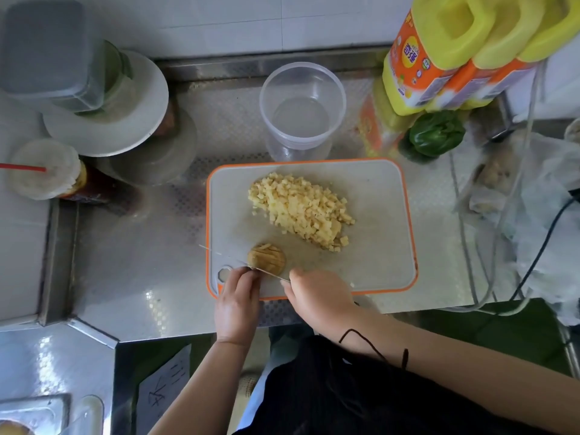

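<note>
While the knife (273,274) is gripped by the right hand (317,298), the potato (266,258) is pinned by the curled left hand (238,293), at its one o'clock.

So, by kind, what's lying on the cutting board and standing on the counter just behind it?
Knife: 1
Part-cut piece: 1
Pile of diced cubes: 1
Clear tub: 1
Yellow jugs: 3
Green pepper: 1
Total: 8
</note>
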### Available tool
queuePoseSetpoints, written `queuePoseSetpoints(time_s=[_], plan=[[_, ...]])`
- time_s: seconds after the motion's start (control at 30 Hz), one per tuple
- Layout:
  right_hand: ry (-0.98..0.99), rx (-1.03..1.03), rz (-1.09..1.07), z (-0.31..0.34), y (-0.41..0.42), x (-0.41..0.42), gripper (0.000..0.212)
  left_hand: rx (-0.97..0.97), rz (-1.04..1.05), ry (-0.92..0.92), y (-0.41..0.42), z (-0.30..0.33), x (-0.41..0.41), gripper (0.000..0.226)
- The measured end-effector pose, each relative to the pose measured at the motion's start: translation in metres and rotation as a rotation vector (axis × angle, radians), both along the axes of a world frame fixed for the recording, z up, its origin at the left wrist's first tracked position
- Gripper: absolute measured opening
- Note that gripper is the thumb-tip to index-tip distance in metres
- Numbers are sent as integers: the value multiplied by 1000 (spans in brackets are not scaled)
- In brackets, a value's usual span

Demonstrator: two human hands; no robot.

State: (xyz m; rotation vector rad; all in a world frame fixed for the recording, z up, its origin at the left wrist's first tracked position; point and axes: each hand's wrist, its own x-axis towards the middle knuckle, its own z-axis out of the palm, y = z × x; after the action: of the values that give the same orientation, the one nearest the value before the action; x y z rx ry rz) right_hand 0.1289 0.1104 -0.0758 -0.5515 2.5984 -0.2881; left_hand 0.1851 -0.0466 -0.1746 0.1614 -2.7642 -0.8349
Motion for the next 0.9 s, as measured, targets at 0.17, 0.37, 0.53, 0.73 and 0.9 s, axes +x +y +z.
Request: queuePoseSetpoints(time_s=[0.17, 0.37, 0.53, 0.73, 0.9], plan=[[-9, -71, -112, 8, 17, -7, 35, 48, -63, -45, -2, 5, -1, 28], [9, -28, -183, 12, 44, -15, 38, -94, -249, -130, -23, 11, -16, 49], [-69, -62, -289, 14, 55, -19, 37, -364, -642, -248, -42, 27, -63, 90], [-93, -68, -325, 14, 68, -17, 37, -341, -742, -181, -47, 19, -72, 64], [-113, -51, -334, 9, 76, -14, 36, -220, -591, -188, -34, 13, -62, 54]])
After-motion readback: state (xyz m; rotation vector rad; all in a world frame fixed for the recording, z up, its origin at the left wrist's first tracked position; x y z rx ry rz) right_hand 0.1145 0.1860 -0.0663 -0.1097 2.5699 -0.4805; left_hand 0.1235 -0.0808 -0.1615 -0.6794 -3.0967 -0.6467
